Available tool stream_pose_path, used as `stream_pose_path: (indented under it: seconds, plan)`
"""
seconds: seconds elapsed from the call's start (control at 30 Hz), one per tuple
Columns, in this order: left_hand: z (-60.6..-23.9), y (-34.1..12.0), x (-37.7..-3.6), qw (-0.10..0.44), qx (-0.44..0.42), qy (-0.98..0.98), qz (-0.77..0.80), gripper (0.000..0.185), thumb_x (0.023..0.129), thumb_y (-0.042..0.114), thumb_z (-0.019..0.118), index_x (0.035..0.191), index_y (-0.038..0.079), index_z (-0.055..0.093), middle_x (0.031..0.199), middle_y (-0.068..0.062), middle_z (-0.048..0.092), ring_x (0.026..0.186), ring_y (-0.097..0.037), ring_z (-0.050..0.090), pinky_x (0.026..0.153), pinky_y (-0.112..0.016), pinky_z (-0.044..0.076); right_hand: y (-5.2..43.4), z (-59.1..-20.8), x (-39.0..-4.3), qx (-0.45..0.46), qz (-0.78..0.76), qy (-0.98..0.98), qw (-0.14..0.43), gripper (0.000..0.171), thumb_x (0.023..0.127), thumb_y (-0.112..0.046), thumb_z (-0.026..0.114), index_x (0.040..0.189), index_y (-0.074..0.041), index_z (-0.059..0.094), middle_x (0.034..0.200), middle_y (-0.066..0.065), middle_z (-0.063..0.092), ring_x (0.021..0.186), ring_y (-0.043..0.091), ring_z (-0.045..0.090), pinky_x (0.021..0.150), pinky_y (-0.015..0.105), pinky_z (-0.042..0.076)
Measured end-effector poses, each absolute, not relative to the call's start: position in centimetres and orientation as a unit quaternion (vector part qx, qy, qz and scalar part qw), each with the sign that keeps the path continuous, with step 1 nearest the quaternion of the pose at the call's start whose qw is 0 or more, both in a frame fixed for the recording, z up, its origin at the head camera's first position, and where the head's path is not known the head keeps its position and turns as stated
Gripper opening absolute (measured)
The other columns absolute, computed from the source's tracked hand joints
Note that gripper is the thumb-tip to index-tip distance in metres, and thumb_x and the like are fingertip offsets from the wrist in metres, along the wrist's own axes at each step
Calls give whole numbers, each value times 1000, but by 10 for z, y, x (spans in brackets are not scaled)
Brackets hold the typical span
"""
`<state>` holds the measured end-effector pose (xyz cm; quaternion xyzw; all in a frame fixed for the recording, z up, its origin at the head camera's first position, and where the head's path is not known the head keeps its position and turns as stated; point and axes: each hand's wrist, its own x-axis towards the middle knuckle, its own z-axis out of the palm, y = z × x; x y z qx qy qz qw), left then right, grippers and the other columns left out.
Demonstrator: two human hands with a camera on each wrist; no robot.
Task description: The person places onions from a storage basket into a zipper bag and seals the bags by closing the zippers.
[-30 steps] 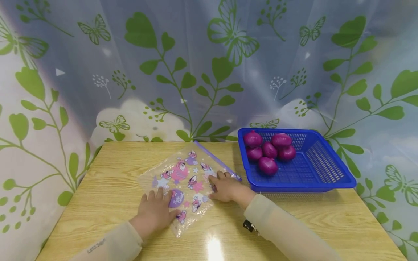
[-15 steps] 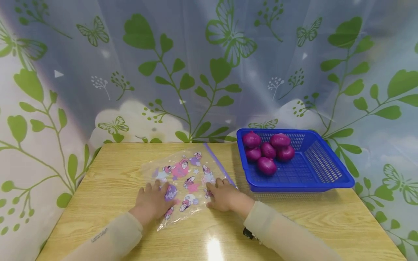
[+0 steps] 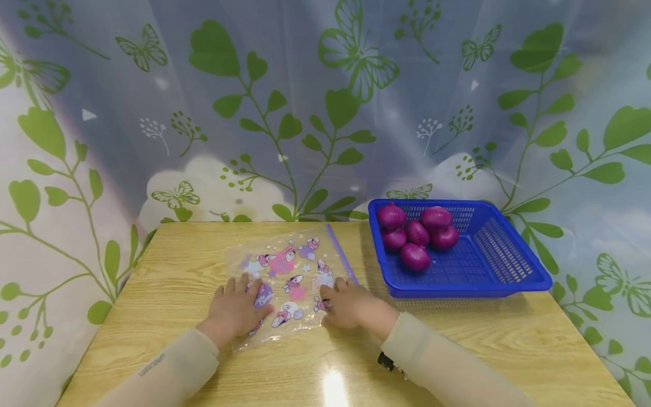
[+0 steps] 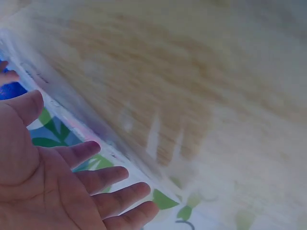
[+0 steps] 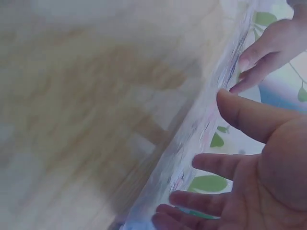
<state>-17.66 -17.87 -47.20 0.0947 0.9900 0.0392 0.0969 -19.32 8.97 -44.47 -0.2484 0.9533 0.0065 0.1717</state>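
Observation:
A clear zip bag (image 3: 290, 271) printed with pink and purple cartoon figures lies flat on the wooden table (image 3: 168, 294), its purple zip strip (image 3: 342, 261) toward the basket. My left hand (image 3: 236, 310) presses flat on the bag's near left part, fingers straight. My right hand (image 3: 350, 304) presses flat on its near right corner, beside the zip strip. In the left wrist view the left hand (image 4: 62, 187) shows an open palm with spread fingers over the blurred bag. The right wrist view shows the right hand (image 5: 244, 182) the same way.
A blue plastic basket (image 3: 503, 265) stands at the table's back right, holding several red onions (image 3: 414, 257) in its left half. A leaf-and-butterfly curtain (image 3: 305, 102) hangs close behind and beside the table. Bare tabletop lies left of the bag and along the near edge.
Both hands have turned the bag counter-clockwise and slid it slightly left; the zip strip now points more directly away from me. The hands stay flat on it.

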Motion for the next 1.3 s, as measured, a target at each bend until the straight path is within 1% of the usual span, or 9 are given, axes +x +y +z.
stream_pose_path:
  seconds: [0.13, 0.27, 0.37, 0.43, 0.6, 0.73, 0.87, 1.03, 1.3]
  plan:
    - [-468, -180, -165, 88, 101, 989, 58, 73, 100, 55, 51, 152, 6, 40, 156, -28, 32, 140, -54, 28, 112, -69, 23, 93, -445, -204, -249, -15, 957, 147, 77, 95, -52, 63, 156, -15, 35, 148, 19, 42, 134, 39, 41, 107, 51, 43]
    - [-465, -179, -151, 75, 114, 989, 64, 71, 99, 51, 54, 151, 3, 41, 152, -30, 37, 137, -54, 34, 110, -68, 27, 95, -446, -214, -251, -23, 959, 129, 81, 95, -54, 62, 157, -12, 32, 151, 22, 38, 136, 42, 38, 110, 53, 40]
    - [-465, -179, -142, 60, 122, 989, 65, 71, 98, 50, 57, 149, 2, 43, 150, -30, 40, 134, -54, 38, 109, -68, 30, 95, -446, -219, -249, -28, 960, 125, 82, 95, -56, 61, 157, -12, 31, 153, 23, 36, 138, 43, 36, 111, 54, 38]
    - [-465, -180, -137, 53, 124, 989, 64, 72, 97, 50, 59, 148, 1, 45, 149, -30, 41, 133, -53, 40, 108, -68, 31, 94, -447, -221, -249, -38, 960, 124, 80, 95, -53, 62, 157, -12, 32, 154, 23, 35, 140, 44, 34, 112, 54, 36]
    - [-463, -178, -127, 54, 133, 988, 56, 73, 95, 51, 61, 146, 0, 47, 147, -31, 43, 131, -53, 43, 106, -68, 34, 92, -452, -226, -253, -45, 959, 122, 77, 95, -49, 63, 156, -11, 35, 156, 23, 31, 142, 44, 30, 115, 53, 32]
    - [-462, -174, -123, 66, 139, 987, 53, 70, 96, 52, 60, 144, 1, 49, 147, -31, 43, 130, -53, 43, 107, -68, 34, 91, -453, -226, -248, -48, 957, 140, 76, 96, -49, 63, 156, -12, 34, 158, 22, 30, 144, 44, 27, 115, 54, 31]
    - [-462, -172, -124, 76, 129, 987, 57, 71, 96, 52, 59, 145, 2, 48, 148, -31, 42, 132, -52, 42, 108, -67, 33, 90, -454, -224, -250, -44, 953, 164, 76, 96, -51, 61, 156, -13, 34, 158, 20, 30, 144, 45, 26, 115, 55, 32]
    - [-461, -172, -125, 84, 119, 987, 61, 71, 96, 51, 59, 146, 2, 47, 150, -31, 39, 133, -53, 40, 108, -67, 32, 90, -455, -221, -259, -27, 951, 167, 75, 97, -53, 58, 156, -14, 34, 157, 20, 32, 144, 44, 28, 116, 52, 32]
    - [-459, -173, -130, 68, 127, 988, 60, 68, 98, 51, 57, 144, 1, 49, 147, -32, 42, 129, -54, 43, 105, -67, 36, 93, -460, -215, -247, -20, 953, 175, 77, 99, -57, 52, 159, -16, 29, 161, 21, 25, 146, 44, 23, 117, 54, 29]
